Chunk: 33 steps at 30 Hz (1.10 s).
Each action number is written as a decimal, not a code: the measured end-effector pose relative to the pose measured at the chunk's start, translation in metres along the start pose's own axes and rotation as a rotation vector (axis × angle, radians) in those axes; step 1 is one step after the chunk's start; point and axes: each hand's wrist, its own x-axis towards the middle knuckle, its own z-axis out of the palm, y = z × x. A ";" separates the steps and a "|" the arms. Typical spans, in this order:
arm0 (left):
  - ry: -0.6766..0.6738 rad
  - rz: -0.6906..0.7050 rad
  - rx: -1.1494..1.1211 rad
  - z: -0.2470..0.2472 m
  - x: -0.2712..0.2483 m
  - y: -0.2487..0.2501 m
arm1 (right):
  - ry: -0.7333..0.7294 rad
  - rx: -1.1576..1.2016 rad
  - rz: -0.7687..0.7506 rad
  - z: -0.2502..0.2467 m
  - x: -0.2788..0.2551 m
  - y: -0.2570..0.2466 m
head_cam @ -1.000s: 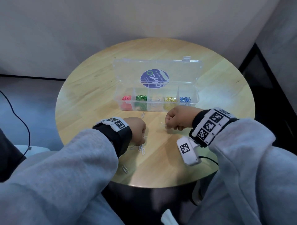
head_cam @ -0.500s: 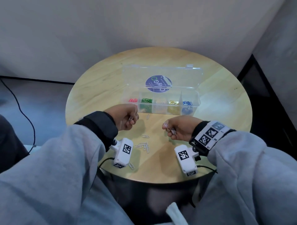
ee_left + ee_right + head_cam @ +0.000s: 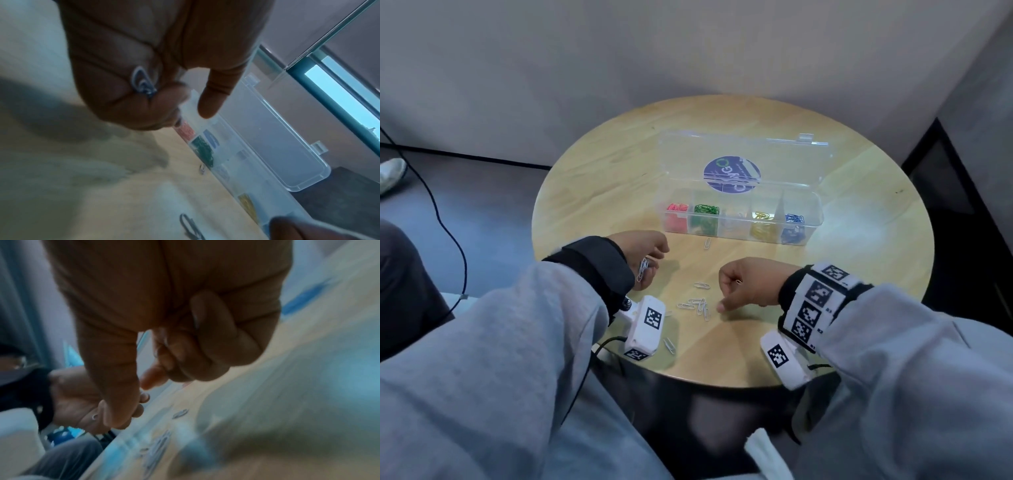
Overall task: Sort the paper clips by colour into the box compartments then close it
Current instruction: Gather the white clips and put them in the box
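The clear compartment box [image 3: 804, 222] stands open on the round table [image 3: 602, 192], its lid upright. It holds pink [image 3: 677, 207], green [image 3: 706, 209], yellow [image 3: 763, 216] and blue clips [image 3: 794, 218], each in its own section. My left hand [image 3: 650, 255] grips a bunch of white clips [image 3: 643, 269] in curled fingers [image 3: 131, 104], thumb out. My right hand [image 3: 739, 287] is curled with a glint of a clip [image 3: 738, 281] inside, and one digit reaches down beside the loose white clips [image 3: 697, 306].
Single white clips lie near the box front [image 3: 707, 243], between my hands [image 3: 702, 285] and by the left wrist camera [image 3: 670, 344]. A black cable [image 3: 453, 240] runs over the floor to the left. A wall stands close behind the table.
My left hand lifted off the pile with white clips in it and now hovers left of the pile. My right hand dropped from mid-air toward the pile's right edge.
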 end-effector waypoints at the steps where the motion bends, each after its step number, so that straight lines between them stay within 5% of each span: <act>1: 0.009 -0.020 0.003 -0.001 0.001 -0.001 | 0.009 -0.067 -0.027 0.001 0.000 -0.004; 12: -0.039 0.136 -0.224 0.025 0.001 0.008 | -0.002 -0.444 -0.114 0.023 0.018 -0.020; 19: 0.026 0.200 -0.131 0.024 -0.003 0.009 | 0.026 -0.478 -0.120 0.020 0.023 -0.018; 23: 0.047 0.217 0.208 0.018 -0.001 0.013 | 0.014 -0.513 -0.074 0.018 0.023 -0.017; 28: 0.169 0.218 1.110 0.014 -0.001 0.001 | -0.022 -0.510 -0.013 0.020 0.016 -0.015; 33: 0.173 0.156 1.305 0.025 0.004 -0.009 | 0.037 -0.174 0.024 -0.009 0.004 0.002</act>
